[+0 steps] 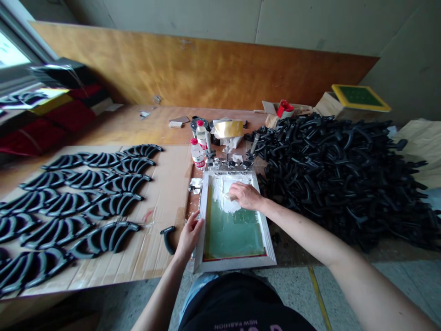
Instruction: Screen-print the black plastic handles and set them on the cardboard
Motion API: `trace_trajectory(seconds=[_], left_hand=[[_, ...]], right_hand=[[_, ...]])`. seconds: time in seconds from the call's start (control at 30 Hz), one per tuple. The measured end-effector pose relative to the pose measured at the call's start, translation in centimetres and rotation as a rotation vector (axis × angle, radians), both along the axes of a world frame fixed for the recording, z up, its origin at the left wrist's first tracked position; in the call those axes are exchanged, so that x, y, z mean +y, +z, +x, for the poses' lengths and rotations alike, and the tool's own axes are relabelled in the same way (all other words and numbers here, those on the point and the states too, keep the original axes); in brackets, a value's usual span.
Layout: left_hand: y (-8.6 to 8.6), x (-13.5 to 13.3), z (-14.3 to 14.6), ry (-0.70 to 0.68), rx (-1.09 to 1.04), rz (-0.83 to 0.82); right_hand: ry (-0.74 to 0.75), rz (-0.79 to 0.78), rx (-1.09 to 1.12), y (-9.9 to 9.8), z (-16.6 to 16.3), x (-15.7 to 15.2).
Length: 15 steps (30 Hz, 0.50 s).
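A silkscreen frame (235, 263) with a pale metal border and green mesh lies in front of me. White ink (223, 188) is smeared thickly over its far part. Above this ink my right hand (245, 195) is closed on a small scraper (233, 198), mostly hidden by the fingers. My left hand (190, 234) rests at the frame's left side, thumb and forefinger apart; its other fingers are partly hidden. Left of it, a single black curved handle (167, 240) lies on the cardboard (138, 257). A metal clamp (229, 165) holds the frame's far edge.
Rows of black handles (58, 230) cover the cardboard at left. A large heap of black handles (330, 170) is piled at right. Behind the clamp stand two red-capped bottles (197, 154) and a roll of tape (228, 129). A yellow-framed screen (361, 97) lies at the back right.
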<state>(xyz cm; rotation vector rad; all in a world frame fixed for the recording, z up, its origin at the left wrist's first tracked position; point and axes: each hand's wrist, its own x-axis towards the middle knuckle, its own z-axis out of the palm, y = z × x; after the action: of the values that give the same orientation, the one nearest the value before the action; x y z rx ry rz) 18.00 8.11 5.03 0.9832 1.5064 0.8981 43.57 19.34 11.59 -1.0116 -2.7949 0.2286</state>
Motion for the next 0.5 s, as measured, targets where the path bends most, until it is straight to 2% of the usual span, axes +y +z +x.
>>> trace_trajectory(seconds=[0.07,0.13,0.23,0.37,0.43,0.5], left_hand=[[0.2,0.0,0.1,0.014,0.0,-0.012],[0.4,0.0,0.2,0.033,-0.016,-0.03],[1.4,-0.1,0.3,0.047,-0.047,-0.051],[4.0,-0.2,0.2,0.033,-0.04,-0.041],[5.9,-0.1,0.0,0.043,-0.036,-0.011],[8.1,0.3,-0.1,0.065,-0.004,0.03]], right_hand=[[-0.018,0.051,0.01,-1.0,-0.1,-0.7],[0.028,0.051,0.01,-1.6,0.2,-1.8],[0.025,0.0,0.054,-1.0,0.7,-2.1],[-0.197,-0.044,0.165,1.3,-0.5,2.0],[-0.31,-0.03,0.188,2.6,-0.8,5.0],[-0.413,0.002,0.228,3.7,0.4,7.6]])
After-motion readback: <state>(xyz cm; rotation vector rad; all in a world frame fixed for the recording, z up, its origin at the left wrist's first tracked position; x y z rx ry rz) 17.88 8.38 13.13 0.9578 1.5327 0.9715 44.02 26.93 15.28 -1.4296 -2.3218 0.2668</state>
